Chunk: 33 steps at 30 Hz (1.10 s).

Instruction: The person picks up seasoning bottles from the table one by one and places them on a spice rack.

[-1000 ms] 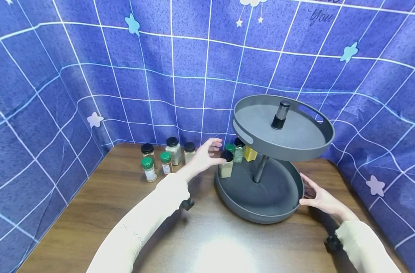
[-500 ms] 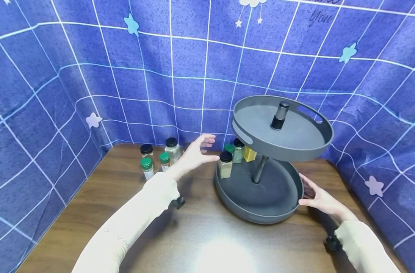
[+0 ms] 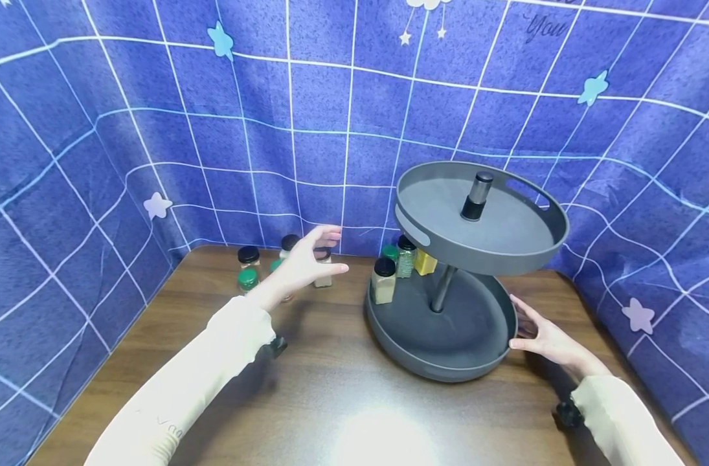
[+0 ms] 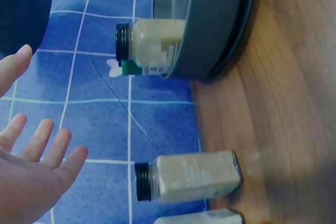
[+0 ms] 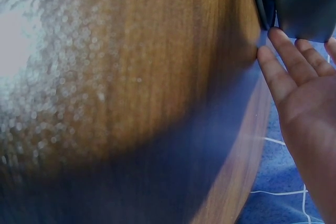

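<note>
My left hand hovers with thumb and fingers spread, holding nothing, in front of several spice jars on the table. Nearest its fingers stands a black-capped spice jar with pale tan contents. Fingers of my right hand touch the outer right side of the lower tray of a grey two-tier turntable. On that tier's left edge stands another black-capped jar with tan contents. Behind it are a green-capped jar, a jar of green herbs and a yellow container.
The upper tier overhangs the lower one around a metal post. More jars, including a green-capped jar and a black-capped jar, stand at the left, partly behind my left hand. A blue curtain encloses the wooden table.
My left hand has moved left, away from the tan jar on the lower tier, toward the jars on the table. My right hand stays at the tray's side.
</note>
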Each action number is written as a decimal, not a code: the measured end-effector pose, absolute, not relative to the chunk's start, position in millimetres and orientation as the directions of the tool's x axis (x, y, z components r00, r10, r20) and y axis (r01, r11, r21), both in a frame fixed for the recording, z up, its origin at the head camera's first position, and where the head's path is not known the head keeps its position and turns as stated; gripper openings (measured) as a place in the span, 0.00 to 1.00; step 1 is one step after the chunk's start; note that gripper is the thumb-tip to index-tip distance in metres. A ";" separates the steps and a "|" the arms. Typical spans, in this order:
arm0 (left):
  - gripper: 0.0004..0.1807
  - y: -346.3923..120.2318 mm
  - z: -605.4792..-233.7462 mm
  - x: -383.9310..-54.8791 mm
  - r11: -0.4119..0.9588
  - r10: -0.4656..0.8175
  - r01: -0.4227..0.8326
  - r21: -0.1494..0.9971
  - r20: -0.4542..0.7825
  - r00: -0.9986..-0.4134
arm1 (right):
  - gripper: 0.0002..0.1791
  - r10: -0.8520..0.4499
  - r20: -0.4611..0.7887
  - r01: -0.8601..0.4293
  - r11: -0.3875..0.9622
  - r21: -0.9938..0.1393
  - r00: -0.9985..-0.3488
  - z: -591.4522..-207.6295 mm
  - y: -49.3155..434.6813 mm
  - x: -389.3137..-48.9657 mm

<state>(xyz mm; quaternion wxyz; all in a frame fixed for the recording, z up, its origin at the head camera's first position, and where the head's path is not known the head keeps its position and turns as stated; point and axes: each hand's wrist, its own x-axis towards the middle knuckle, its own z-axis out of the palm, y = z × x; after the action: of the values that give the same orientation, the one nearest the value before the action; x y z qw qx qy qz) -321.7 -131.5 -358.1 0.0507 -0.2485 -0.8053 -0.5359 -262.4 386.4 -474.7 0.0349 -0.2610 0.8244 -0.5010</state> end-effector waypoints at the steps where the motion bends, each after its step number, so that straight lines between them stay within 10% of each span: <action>1: 0.40 -133.9 -357.7 -321.2 0.303 0.349 0.467 0.831 0.359 -0.866 | 0.49 -0.464 0.202 -0.393 0.365 -0.844 -0.863 -474.4 386.4 -262.1; 33: 0.41 -228.6 -376.2 -294.9 0.439 0.178 0.460 0.771 0.427 -0.886 | 0.49 -0.462 0.202 -0.400 0.385 -0.832 -0.864 -473.7 385.4 -262.0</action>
<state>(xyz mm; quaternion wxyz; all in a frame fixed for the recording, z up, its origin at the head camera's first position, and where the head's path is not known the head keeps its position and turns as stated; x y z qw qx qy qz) -294.9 -228.6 -376.2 0.1426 -0.1909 -0.8363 -0.4938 -262.0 385.4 -473.7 0.0317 -0.2591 0.8314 -0.4905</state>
